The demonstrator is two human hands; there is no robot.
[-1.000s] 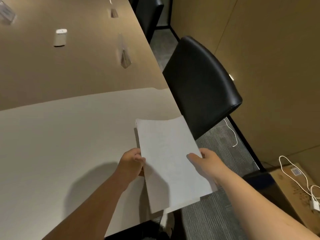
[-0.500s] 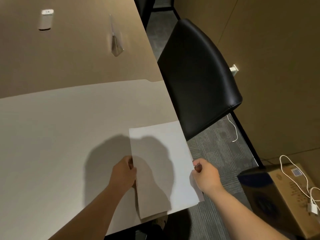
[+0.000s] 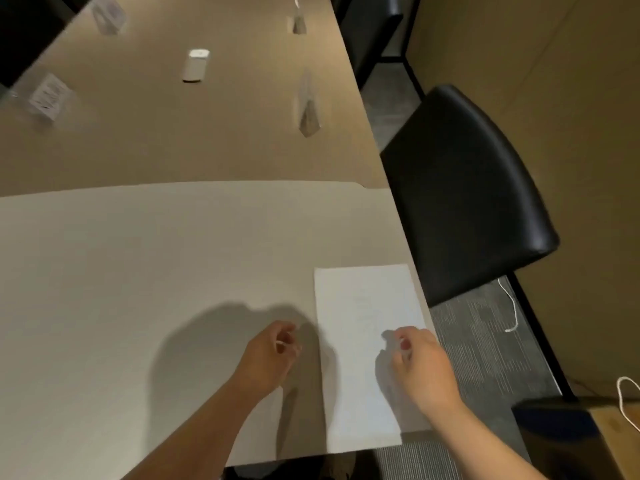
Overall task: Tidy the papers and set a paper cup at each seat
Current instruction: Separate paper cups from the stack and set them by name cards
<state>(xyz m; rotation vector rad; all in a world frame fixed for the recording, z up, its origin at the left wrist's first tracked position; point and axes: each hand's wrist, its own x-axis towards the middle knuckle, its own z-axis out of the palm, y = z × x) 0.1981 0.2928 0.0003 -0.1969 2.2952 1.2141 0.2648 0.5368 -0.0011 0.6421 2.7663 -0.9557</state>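
Note:
A stack of white papers [image 3: 360,320] lies flat on the pale table [image 3: 138,289] near its right edge, its lower end at the front edge. My left hand [image 3: 270,358] hovers just left of the stack, fingers loosely curled, holding nothing. My right hand [image 3: 419,365] is over the stack's right side, fingers curled and off the sheets. No paper cup is in view.
A black chair [image 3: 464,202] stands right of the table, another [image 3: 370,26] farther back. On the brown far part of the table are a small white device [image 3: 195,65] and several clear name-card stands [image 3: 308,112]. A cardboard box [image 3: 613,441] with white cable sits at lower right.
The papers were held up in both hands, then lowered onto the table near the right edge. Both hands have let go and pulled slightly away.

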